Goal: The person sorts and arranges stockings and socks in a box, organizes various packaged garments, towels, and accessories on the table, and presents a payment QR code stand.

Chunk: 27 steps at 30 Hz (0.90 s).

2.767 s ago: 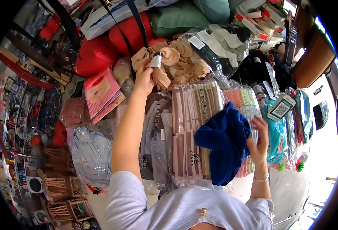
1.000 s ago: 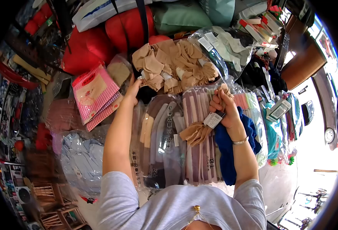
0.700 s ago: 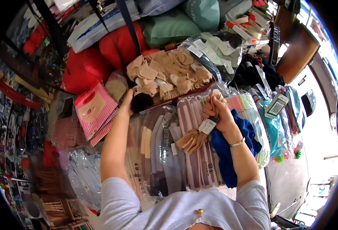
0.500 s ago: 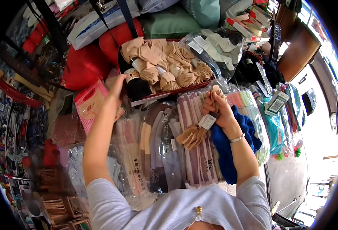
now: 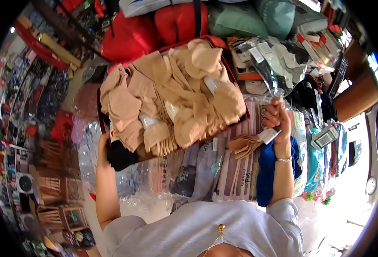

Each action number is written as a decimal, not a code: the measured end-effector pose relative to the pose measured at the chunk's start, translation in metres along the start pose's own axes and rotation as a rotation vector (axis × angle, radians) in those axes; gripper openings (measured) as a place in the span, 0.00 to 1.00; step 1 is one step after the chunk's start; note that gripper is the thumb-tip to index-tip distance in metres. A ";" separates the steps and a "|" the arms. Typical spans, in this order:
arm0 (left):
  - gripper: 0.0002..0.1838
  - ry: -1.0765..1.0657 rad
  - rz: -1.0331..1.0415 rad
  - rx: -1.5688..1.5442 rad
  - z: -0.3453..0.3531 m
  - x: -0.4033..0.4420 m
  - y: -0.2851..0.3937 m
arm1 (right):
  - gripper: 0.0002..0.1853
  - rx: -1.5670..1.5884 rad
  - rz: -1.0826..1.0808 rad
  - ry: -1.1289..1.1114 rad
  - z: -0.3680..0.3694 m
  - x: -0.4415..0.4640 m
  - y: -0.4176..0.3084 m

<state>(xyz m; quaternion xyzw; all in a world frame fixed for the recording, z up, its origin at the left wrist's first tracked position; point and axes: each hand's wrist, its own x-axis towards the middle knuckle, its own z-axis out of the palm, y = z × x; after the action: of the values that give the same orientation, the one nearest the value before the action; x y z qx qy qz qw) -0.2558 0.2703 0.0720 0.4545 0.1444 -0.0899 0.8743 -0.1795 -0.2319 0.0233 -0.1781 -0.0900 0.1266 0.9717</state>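
A dark red box [image 5: 248,115] full of beige stockings [image 5: 189,100] is tilted up in front of me. My left hand [image 5: 104,147] grips its lower left corner; most of the fingers are hidden. Beside that hand a bundle of black socks [image 5: 121,156] sits at the box's near left corner. To the right of the box, my closed right hand [image 5: 279,118] holds a bundle of beige stockings [image 5: 243,145] with a white label band [image 5: 268,135]. The bundle hangs over the striped towels [image 5: 245,171].
Plastic-wrapped towels [image 5: 199,171] lie below the box. A blue cloth [image 5: 265,175] is under my right forearm. Behind stand red bags [image 5: 131,36] and green cushions [image 5: 236,19]. Small packages [image 5: 319,47] are piled at the right. Wooden chairs [image 5: 54,188] stand at lower left.
The box has come up and nearer, tilted by my left hand, which has moved down and left. My right hand has shifted right with the stockings still in it.
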 end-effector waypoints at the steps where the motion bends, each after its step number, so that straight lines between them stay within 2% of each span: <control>1: 0.22 0.129 -0.016 -0.014 -0.006 -0.016 -0.011 | 0.10 0.018 -0.026 -0.044 0.011 -0.002 -0.002; 3: 0.23 0.393 -0.034 -0.056 0.000 -0.042 -0.036 | 0.11 0.153 0.006 -0.198 0.039 -0.008 -0.006; 5: 0.22 0.283 -0.150 0.117 -0.042 -0.058 -0.058 | 0.10 0.122 0.042 -0.356 0.072 -0.010 -0.006; 6: 0.23 0.338 -0.146 0.247 -0.035 -0.058 -0.070 | 0.09 0.107 0.076 -0.407 0.093 -0.009 -0.004; 7: 0.24 0.322 -0.264 0.162 -0.045 -0.055 -0.082 | 0.10 0.096 0.104 -0.454 0.114 -0.009 0.003; 9: 0.23 0.336 -0.301 0.170 -0.073 -0.050 -0.105 | 0.11 0.007 0.206 -0.556 0.149 -0.006 0.020; 10: 0.23 0.322 -0.307 0.165 -0.072 -0.048 -0.106 | 0.12 -0.002 0.303 -0.559 0.162 0.001 0.030; 13: 0.24 0.252 -0.270 0.104 -0.051 -0.049 -0.094 | 0.15 -0.065 0.458 -0.371 0.195 0.011 0.077; 15: 0.28 0.151 0.244 0.888 -0.035 -0.044 -0.078 | 0.15 -0.176 0.507 -0.318 0.204 0.023 0.109; 16: 0.30 0.257 0.450 1.034 -0.037 -0.041 -0.071 | 0.14 -0.238 0.510 -0.312 0.204 0.032 0.125; 17: 0.32 0.368 0.653 1.175 -0.040 -0.041 -0.065 | 0.13 -0.295 0.540 -0.177 0.205 0.035 0.138; 19: 0.34 0.231 0.804 0.927 0.007 -0.057 -0.041 | 0.13 -0.386 0.530 -0.109 0.202 0.041 0.163; 21: 0.35 -0.218 0.840 0.717 0.042 -0.059 -0.036 | 0.13 -0.386 0.517 -0.103 0.200 0.044 0.178; 24: 0.33 -0.257 0.841 0.757 0.082 -0.050 -0.056 | 0.14 -0.387 0.469 -0.085 0.201 0.047 0.187; 25: 0.31 -0.343 0.647 0.728 0.086 -0.045 -0.066 | 0.14 -0.387 0.440 -0.069 0.201 0.048 0.188; 27: 0.29 -0.437 0.456 0.705 0.085 -0.043 -0.066 | 0.13 -0.360 0.397 -0.120 0.202 0.046 0.183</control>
<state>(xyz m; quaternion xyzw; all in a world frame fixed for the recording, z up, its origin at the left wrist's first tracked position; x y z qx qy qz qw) -0.3005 0.1640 0.0817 0.7141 -0.1858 -0.0328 0.6742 -0.2190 0.0117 0.1475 -0.3545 -0.1317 0.3068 0.8734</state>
